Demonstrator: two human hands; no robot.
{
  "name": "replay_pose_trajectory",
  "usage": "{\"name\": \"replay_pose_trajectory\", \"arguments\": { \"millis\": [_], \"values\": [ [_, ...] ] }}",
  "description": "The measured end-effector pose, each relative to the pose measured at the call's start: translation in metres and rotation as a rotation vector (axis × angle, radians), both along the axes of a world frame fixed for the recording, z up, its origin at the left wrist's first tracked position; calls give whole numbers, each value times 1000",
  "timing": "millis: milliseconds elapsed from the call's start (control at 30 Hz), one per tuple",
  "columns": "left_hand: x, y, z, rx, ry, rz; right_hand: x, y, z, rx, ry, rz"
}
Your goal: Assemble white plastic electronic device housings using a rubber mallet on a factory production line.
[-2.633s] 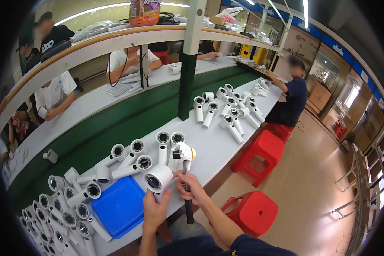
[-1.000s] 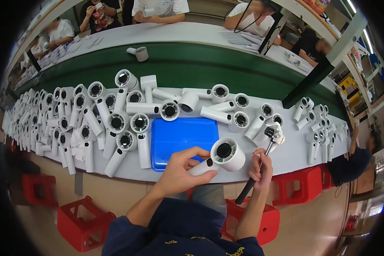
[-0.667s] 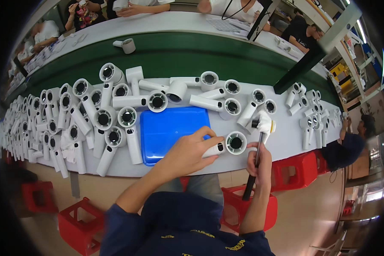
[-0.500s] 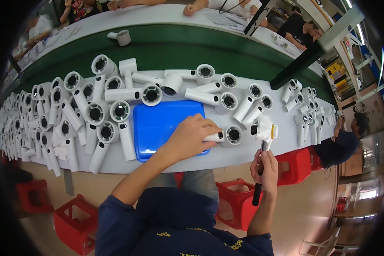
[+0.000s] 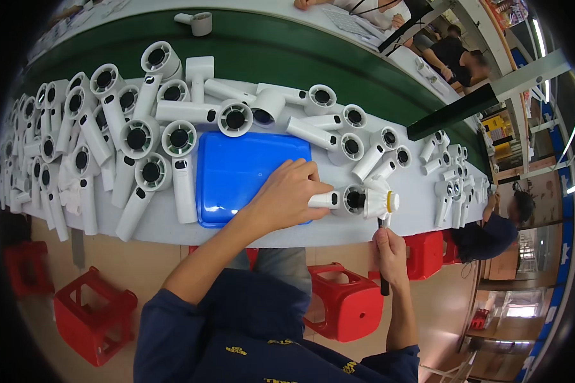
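My left hand (image 5: 289,196) is closed around the handle of a white handheld fan (image 5: 326,200), above the right part of a blue plastic tray (image 5: 233,171). The fan's round head points right, its dark centre showing. My right hand (image 5: 390,254) grips the black handle of a hammer (image 5: 378,203), whose head is wrapped in white material with a yellow band. The hammer's dark tip lies at the fan head's opening; whether it touches inside, I cannot tell.
Many white handheld fans (image 5: 144,137) crowd the table's left and back, with another group (image 5: 450,169) at the right. Behind runs a green belt (image 5: 255,54) carrying one fan (image 5: 201,24). A dark post (image 5: 453,112) rises at the back right. Red stools (image 5: 345,303) stand below.
My right hand has brought the hammer left, its tip now at the fan's head. My left hand keeps its hold on the fan. The whole view has shifted somewhat.
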State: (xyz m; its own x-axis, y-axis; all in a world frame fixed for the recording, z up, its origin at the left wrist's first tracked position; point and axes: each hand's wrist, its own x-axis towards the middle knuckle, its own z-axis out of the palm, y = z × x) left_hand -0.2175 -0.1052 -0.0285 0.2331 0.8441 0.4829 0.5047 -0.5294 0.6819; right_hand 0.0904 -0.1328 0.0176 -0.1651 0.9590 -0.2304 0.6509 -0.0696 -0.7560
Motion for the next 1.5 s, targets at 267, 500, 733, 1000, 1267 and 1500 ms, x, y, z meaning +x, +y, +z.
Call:
{"name": "replay_pose_trajectory", "arguments": {
  "millis": [267, 500, 733, 1000, 1267, 1500],
  "values": [
    [-1, 0, 1, -8, -29, -2, 21, -3, 4, 397, 203, -47],
    [-3, 0, -1, -58, -34, 0, -9, -9, 30, 220, -107, 134],
    [-2, 0, 2, -5, -21, 8, -26, -9, 11, 406, -356, 247],
    [-1, -2, 0, 42, -40, 0, -26, 0, 42, 317, -163, 109],
    [-4, -4, -4, 56, -26, 14, -44, 8, 78, 182, -131, 30],
    [-3, -2, -4, 38, -34, 8, -52, 21, 56, -30, -319, 118]
  ]
}}
